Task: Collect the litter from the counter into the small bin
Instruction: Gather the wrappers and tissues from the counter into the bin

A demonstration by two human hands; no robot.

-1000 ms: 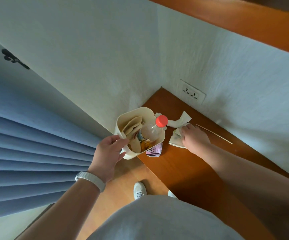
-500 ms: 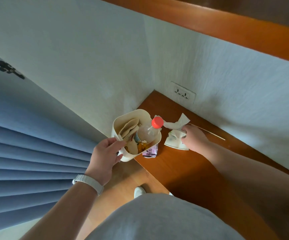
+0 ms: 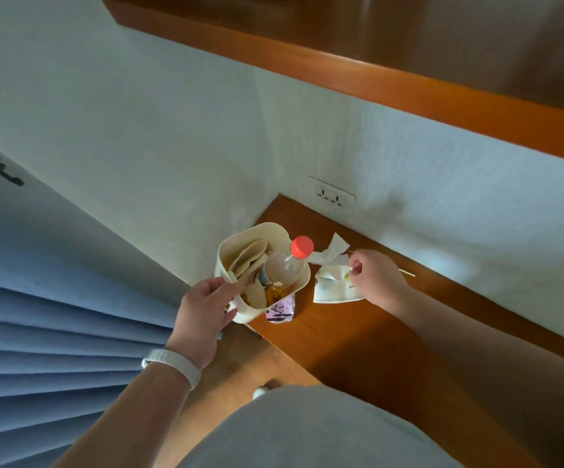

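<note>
A small cream bin (image 3: 275,231) hangs at the left corner of the wooden counter (image 3: 358,342), gripped at its near rim by my left hand (image 3: 202,309). Inside it stand a clear bottle with a red cap (image 3: 302,246), paper plates (image 3: 248,256) and orange scraps. My right hand (image 3: 376,276) pinches a crumpled white paper wrapper (image 3: 329,287) lying on the counter just right of the bin. A white tissue (image 3: 333,249) sits behind the wrapper. A purple-and-white packet (image 3: 282,309) lies against the bin's near side. A thin wooden skewer (image 3: 407,272) pokes out behind my right hand.
White walls meet in a corner behind the bin, with a double socket (image 3: 333,196) just above the counter. A wooden shelf (image 3: 375,79) overhangs the wall. Blue curtain folds (image 3: 54,325) fill the left side. Wooden floor and a white shoe (image 3: 260,392) show below.
My right hand went from pressing flat on the wrapper to pinching its upper edge. The left hand kept hold of the bin. The camera tilted up slightly.
</note>
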